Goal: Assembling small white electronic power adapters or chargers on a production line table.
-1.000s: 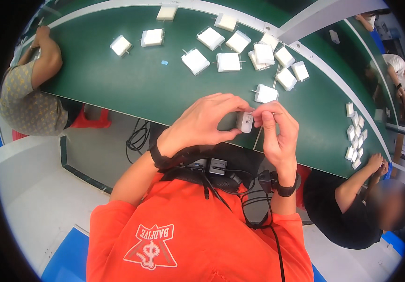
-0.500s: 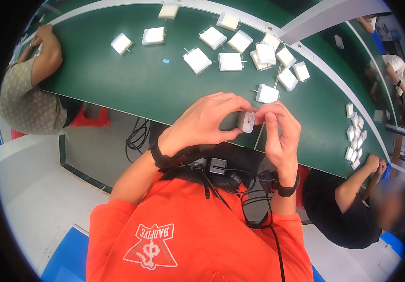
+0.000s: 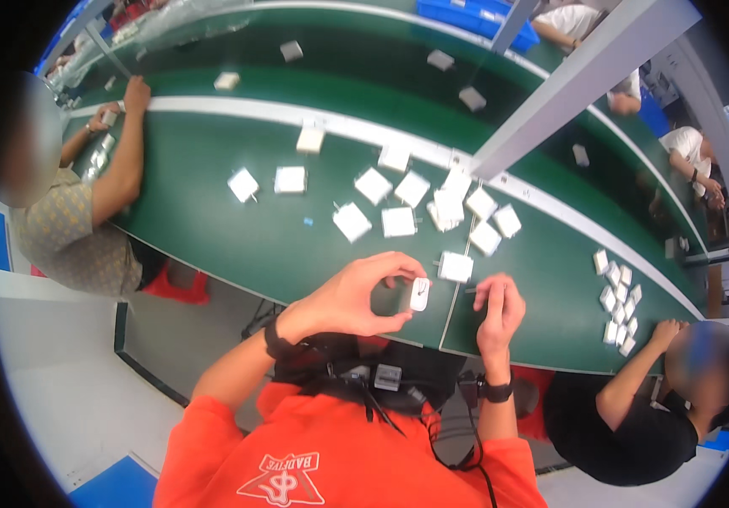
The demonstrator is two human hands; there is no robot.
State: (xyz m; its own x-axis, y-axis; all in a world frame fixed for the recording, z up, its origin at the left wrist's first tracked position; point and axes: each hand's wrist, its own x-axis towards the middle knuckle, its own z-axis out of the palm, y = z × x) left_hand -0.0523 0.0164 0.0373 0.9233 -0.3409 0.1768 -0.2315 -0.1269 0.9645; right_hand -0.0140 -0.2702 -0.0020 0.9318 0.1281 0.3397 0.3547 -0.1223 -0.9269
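Below the casing, nearest the camera, lies an orange shirt [image 3: 356, 453]; between the two, a small grey box [image 3: 387, 378] sits among black cables. The white rounded casing [image 3: 419, 295] is held up over the near edge of the green worktable [image 3: 212, 224]. The left hand [image 3: 349, 292] pinches it between thumb and forefinger, the palm arched wide, its marked end face turned right. The right hand [image 3: 497, 311] hangs apart, right of the casing, fingers loosely curled (a thin pale bit shows at the tips; whether it is gripped I cannot tell). Good handling, I judge, means pinching the casing's side walls, keeping that face uncovered, and squeezing gently so it doesn't twist.

Just beyond the casing, slightly right, lies a white block [image 3: 455, 267]; farther off, more white blocks [image 3: 413, 189] cluster. Beyond the casing, to its left, is a blue scrap [image 3: 308, 222]. Farthest, past the casing, run a white rail [image 3: 237, 107] and a slanting grey post [image 3: 584, 93].
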